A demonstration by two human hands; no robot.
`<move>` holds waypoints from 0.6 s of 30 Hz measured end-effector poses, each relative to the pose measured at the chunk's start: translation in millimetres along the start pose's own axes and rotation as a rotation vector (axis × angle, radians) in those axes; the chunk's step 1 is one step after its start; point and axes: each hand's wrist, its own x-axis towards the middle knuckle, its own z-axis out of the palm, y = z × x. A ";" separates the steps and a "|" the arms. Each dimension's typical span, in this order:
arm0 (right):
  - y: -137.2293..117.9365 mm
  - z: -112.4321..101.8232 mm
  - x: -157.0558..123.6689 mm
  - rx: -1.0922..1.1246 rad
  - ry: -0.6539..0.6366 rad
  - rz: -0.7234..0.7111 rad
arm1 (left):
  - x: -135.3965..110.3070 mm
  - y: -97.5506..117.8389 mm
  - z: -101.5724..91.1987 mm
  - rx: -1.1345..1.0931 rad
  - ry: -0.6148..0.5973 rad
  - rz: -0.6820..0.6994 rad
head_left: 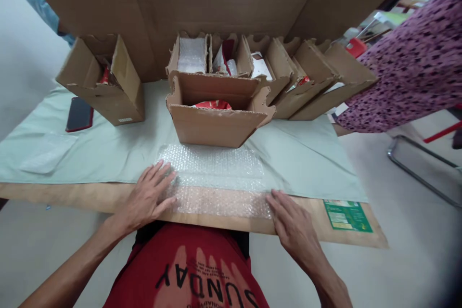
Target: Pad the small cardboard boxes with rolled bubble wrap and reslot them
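Observation:
A clear sheet of bubble wrap (216, 199) lies flat across the front edge of the table, partly on the pale green cloth and partly on bare wood. My left hand (153, 195) rests on its left end with fingers stretched and spread. At the right end, my right hand (288, 214) lies with extended fingers touching the sheet's edge. Neither hand grips anything. Just beyond the wrap stands an open cardboard box (216, 127) with something red and white (212, 105) inside, mostly hidden by the front wall.
Several cardboard bins line the back, one holding bubble-wrapped items (191, 55). Another box (121, 96) stands at left beside a dark phone (79, 114). Folded clear plastic (48, 154) lies at far left, a green packet (347, 215) at right. A person in purple patterned clothing (415, 62) is at right.

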 end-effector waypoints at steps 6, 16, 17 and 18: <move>-12.9 8.7 9.6 0.133 0.023 -0.028 | 1.4 11.7 4.0 -0.015 -0.082 0.101; -31.7 -18.5 23.3 0.755 0.189 0.432 | -12.3 6.2 -16.7 -0.229 0.062 0.002; -32.1 -19.4 24.3 0.784 0.208 0.494 | -11.9 4.9 -19.6 -0.303 0.086 -0.066; -32.4 -19.2 26.1 0.805 0.227 0.541 | -10.6 3.7 -22.6 -0.376 0.096 -0.152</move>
